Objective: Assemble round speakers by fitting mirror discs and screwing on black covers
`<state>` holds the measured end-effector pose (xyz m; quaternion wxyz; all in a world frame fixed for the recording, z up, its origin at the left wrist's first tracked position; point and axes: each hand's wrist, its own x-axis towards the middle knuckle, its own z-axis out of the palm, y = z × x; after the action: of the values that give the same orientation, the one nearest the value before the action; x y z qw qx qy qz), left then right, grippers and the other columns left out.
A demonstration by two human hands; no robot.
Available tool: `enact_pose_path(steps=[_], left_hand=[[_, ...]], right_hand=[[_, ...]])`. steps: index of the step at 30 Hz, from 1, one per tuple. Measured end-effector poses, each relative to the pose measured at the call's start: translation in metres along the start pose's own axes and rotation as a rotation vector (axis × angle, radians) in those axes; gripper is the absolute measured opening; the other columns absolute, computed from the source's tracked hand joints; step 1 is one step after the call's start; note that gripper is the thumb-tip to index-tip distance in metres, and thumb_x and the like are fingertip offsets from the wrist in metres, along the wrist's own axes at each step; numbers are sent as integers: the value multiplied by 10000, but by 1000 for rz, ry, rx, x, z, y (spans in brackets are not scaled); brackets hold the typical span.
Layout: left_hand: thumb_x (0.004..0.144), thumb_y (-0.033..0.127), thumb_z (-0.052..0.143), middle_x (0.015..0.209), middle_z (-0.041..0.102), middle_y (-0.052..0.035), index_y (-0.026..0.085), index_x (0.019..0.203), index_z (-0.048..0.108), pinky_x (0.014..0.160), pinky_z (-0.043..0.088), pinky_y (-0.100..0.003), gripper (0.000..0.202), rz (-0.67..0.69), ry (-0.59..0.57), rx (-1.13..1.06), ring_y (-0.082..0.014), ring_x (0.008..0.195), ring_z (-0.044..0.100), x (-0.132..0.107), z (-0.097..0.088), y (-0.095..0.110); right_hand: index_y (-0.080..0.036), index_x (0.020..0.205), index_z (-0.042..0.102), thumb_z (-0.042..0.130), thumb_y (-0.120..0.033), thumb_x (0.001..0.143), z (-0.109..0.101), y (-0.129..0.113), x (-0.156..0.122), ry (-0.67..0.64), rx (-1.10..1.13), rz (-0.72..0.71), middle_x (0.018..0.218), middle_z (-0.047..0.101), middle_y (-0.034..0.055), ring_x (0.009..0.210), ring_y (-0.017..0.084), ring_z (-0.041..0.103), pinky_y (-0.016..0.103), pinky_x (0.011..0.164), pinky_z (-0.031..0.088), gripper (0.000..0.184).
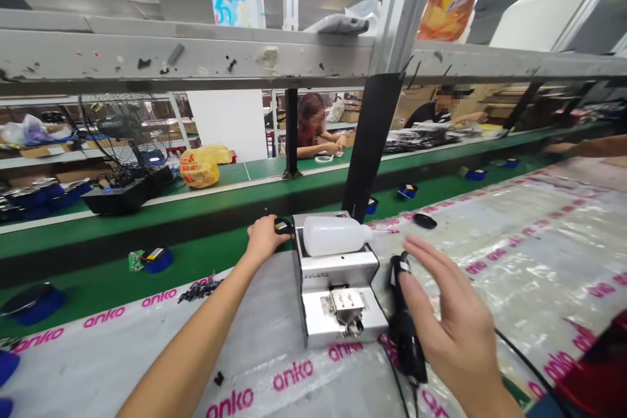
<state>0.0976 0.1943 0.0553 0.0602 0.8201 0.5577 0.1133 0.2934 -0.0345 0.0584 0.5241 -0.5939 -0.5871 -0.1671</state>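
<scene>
My left hand (263, 236) reaches past the left side of a small silver benchtop machine (321, 274). Its fingers are closed on a round black part (283, 226) with a yellow mark. A translucent white plastic bottle (336, 236) lies on its side on top of the machine. My right hand (453, 320) is open, thumb and fingers apart, over the bench to the right. Just left of that palm lies a black electric screwdriver (406, 333) with its cord; the thumb overlaps its body in view, and contact is unclear.
A green conveyor belt (220, 248) behind carries blue round parts (159, 261) and a green circuit board (136, 260). A black post (365, 144) rises behind the machine to a shelf (196, 55). Small black pieces (198, 289) and a black disc (424, 221) lie on the plastic-covered bench. Two people sit opposite.
</scene>
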Motion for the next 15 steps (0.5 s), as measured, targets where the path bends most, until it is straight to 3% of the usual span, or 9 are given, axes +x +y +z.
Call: enact_pose_path(steps=[2,4,6,8,10,12,15], left_hand=[[914,337,664,1212,654,-114,150,1185,629,1005,468,-534,331,19,18,34,-291,1145,608,-32,-19,-5],[826,233,713,1132,682,-157,128,1079,665,1110,333,-591,278,60,27,64,-353,1200,562,-76,-35,-8],[780,171,705,1123,691,-159,134,1061,676,1158,270,-574,285,110,9,63,-355,1218,551,-125,-43,-9],[749,235,744,1140,699,-145,153,1115,674,1132,338,-568,382,151,-41,-3,-349,1157,593,-169,-40,-10],[696,247,788,1184,691,-157,153,1201,654,1068,434,-560,531,198,-129,-186,-363,1137,611,-202,-25,-13],[649,235,820,1224,679,-173,158,1284,622,1023,491,-553,670,231,-202,-307,-383,1147,614,-220,-5,-18],[641,291,860,1232,672,-192,152,1339,595,983,527,-557,760,311,-203,-342,-399,1136,622,-230,22,-28]], right_hand=[[-217,1391,514,523,-330,971,11,-15,32,-130,-1,-193,1428,527,132,1330,315,496,519,1105,420,435],[-172,1439,474,512,-457,973,26,-19,59,-333,-99,-277,1449,500,175,1368,367,438,606,1136,341,548],[-161,1426,504,496,-584,952,39,-15,79,-514,-142,-299,1317,599,186,1255,384,539,618,1056,420,635],[-176,1366,574,500,-683,907,44,-11,91,-609,-134,-311,1137,673,160,1074,365,637,560,912,528,687],[-194,1343,596,518,-740,862,38,-10,96,-568,-121,-326,1087,667,147,1011,352,647,523,852,546,732],[-216,1348,594,612,-735,806,23,-16,93,-381,-86,-312,1138,633,148,1062,362,619,532,917,508,751],[-304,1379,535,709,-728,719,-4,-34,70,-51,213,-72,1328,534,119,1278,417,483,540,1039,418,804]])
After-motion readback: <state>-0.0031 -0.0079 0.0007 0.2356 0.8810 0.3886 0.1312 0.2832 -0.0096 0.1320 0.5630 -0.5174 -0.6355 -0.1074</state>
